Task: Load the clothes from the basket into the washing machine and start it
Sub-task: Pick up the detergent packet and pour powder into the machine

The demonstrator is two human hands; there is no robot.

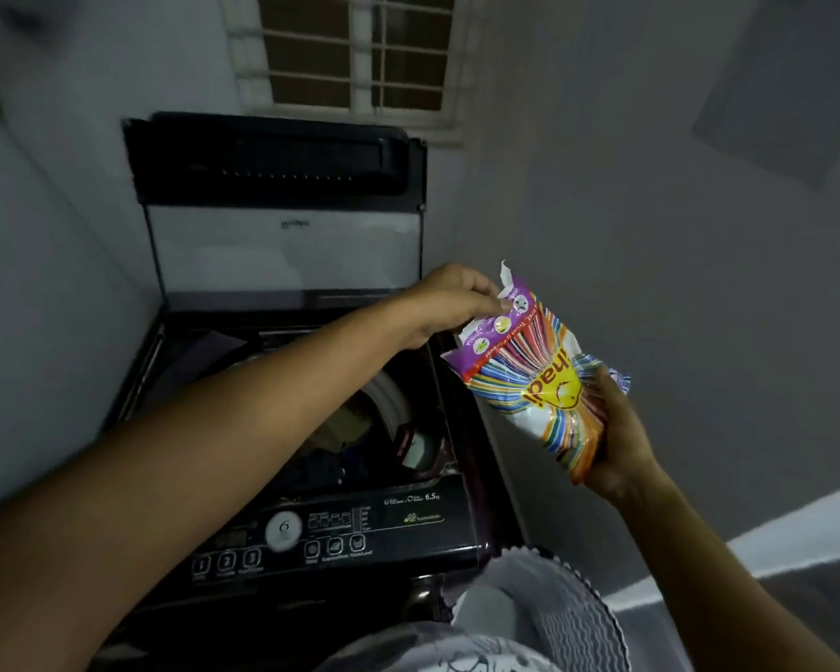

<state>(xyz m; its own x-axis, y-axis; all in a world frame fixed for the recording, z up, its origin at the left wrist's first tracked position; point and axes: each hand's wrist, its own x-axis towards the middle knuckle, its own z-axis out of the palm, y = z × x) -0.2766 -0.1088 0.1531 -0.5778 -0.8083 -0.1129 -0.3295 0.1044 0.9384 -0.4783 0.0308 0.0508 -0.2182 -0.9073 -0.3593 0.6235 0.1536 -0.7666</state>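
A black top-loading washing machine [437, 521] stands below me with its lid [282, 235] raised against the wall. Clothes [345, 443] lie in the drum, partly hidden by my left forearm. A colourful detergent packet [529, 375] hangs to the right of the drum opening. My right hand [617, 438] grips its lower end from underneath. My left hand [452, 303] reaches across the drum and pinches the packet's torn top edge. A white laundry basket [578, 623] sits low at the machine's front right corner.
The control panel [311, 540] with a round dial and several buttons runs along the machine's front. A barred window [355, 50] is on the wall behind. Grey walls close in on the left and right. Patterned fabric [457, 657] shows at the bottom edge.
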